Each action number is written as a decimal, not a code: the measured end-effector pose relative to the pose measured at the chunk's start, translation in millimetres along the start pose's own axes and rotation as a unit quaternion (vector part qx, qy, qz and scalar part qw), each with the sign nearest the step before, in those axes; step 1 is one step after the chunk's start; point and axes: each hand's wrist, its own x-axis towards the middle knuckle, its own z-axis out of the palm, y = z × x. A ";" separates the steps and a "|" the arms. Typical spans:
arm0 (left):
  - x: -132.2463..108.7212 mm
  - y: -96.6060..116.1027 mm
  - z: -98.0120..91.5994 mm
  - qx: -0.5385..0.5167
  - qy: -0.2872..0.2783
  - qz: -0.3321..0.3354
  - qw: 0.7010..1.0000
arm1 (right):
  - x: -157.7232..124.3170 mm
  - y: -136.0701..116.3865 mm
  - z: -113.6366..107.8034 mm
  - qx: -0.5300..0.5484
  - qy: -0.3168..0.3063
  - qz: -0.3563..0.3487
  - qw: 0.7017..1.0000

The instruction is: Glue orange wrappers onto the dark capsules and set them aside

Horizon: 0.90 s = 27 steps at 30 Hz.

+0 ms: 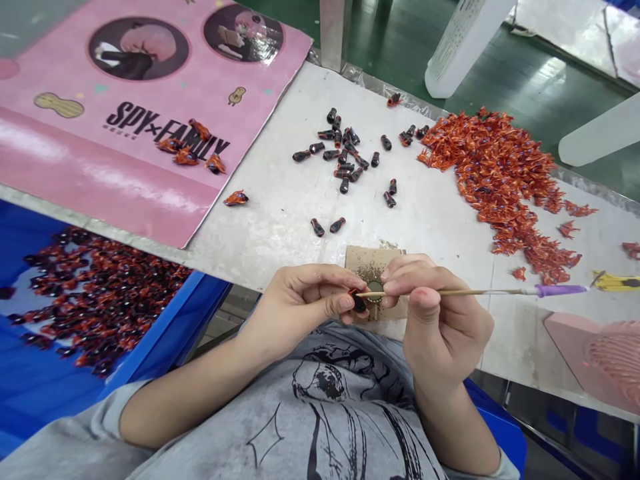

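Between the thumb and fingers of my left hand (310,300) is a small black-and-red plastic piece (359,303). My right hand (443,313) pinches a thin wooden stick (465,292), whose pointed end touches or nearly touches that piece. The stick runs to the right, in line with a purple-ended part (560,290); I cannot tell whether they are joined. Under my hands lies a brown cardboard piece (353,257) sprinkled with dark specks, with a bottle cap (375,291) on it partly hidden by my fingers.
Several black pieces (345,160) lie scattered ahead, and a heap of orange pieces (495,173) spreads to the right. A pink printed sheet (150,193) covers the left side, beside a blue bin (175,327) of black-and-red pieces. A yellow tool (615,281) and a pink ridged object (610,353) sit right.
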 end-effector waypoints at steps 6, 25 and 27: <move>0.7 2.8 3.1 -0.016 -0.016 -0.011 1.000 | 0.3 -0.2 -0.9 -0.001 -0.008 0.008 1.000; 5.3 5.1 -1.3 0.018 0.028 -0.035 0.999 | -15.3 25.4 -27.8 -0.203 -0.069 0.000 0.977; 5.0 5.2 -0.8 0.016 0.028 -0.034 0.999 | -13.8 26.2 -27.7 -0.216 -0.072 -0.005 0.974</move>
